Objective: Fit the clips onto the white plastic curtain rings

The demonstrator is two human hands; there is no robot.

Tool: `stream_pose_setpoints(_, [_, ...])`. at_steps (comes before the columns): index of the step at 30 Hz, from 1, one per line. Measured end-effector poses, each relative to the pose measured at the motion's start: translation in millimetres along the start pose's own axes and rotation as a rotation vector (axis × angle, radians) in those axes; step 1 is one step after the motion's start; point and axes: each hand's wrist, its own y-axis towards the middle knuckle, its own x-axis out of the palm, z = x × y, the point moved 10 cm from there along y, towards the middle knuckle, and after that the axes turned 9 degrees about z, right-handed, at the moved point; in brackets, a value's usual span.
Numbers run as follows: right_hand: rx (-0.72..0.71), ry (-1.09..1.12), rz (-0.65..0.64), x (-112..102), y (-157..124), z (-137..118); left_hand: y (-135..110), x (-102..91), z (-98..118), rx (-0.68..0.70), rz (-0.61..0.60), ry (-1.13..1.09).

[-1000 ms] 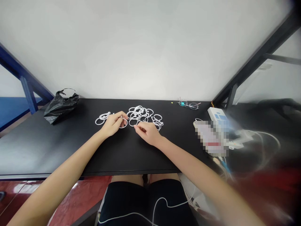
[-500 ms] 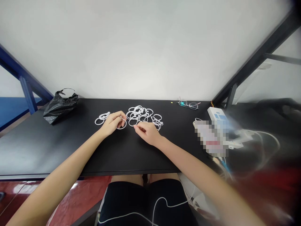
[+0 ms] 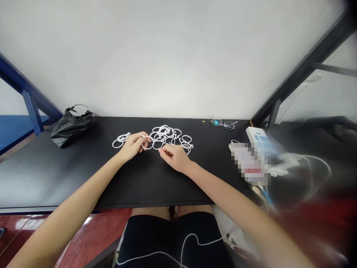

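Observation:
Both my hands rest on a black table (image 3: pixel 156 182). My left hand (image 3: pixel 133 146) is closed, pinching a white plastic ring (image 3: pixel 147 143) between thumb and fingers. My right hand (image 3: pixel 175 156) is closed too, its fingertips pinching another white ring (image 3: pixel 157 144) at the near edge of a heap of white rings (image 3: pixel 170 136). The two held rings lie side by side, almost touching. A few more joined white rings (image 3: pixel 120 140) lie just left of my left hand.
A crumpled black plastic bag (image 3: pixel 71 124) sits at the far left. A pair of glasses (image 3: pixel 224 124) lies at the back right. A white power strip (image 3: pixel 259 137) with white cables (image 3: pixel 309 163) and a blurred-out object are on the right. A white wall rises behind the table.
My left hand has turned its ring up and shifted it slightly right, toward the ring under my right fingertips. My right hand has barely moved.

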Motion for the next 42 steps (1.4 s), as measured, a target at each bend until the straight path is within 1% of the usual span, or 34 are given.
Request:
stream_pose_setpoints(4, [0.010, -0.003, -0.008, 0.7, 0.0, 1.0, 0.4, 0.4, -1.2, 0.019, -0.015, 0.032])
stream_pose_setpoints(10, [0.011, -0.011, -0.012, 1.0, 0.0, 2.0, 0.7, 1.0, -5.8, 0.000, -0.016, 0.072])
stream_pose_setpoints(16, [0.007, -0.012, -0.010, 0.9, 0.1, 1.8, -0.1, 0.9, -2.3, 0.014, -0.008, 0.110])
stream_pose_setpoints(27, [0.007, -0.004, -0.008, 0.6, 0.4, 0.5, -1.1, 3.1, 1.8, 0.044, -0.015, 0.110])
stream_pose_setpoints(35, [-0.001, -0.019, -0.013, 1.5, -0.1, 1.0, -1.0, 3.1, -4.0, 0.011, -0.025, 0.067])
stream_pose_setpoints(42, [0.017, -0.036, -0.026, 2.3, -0.2, 2.1, -1.0, 3.8, -3.9, 0.017, -0.034, 0.062])
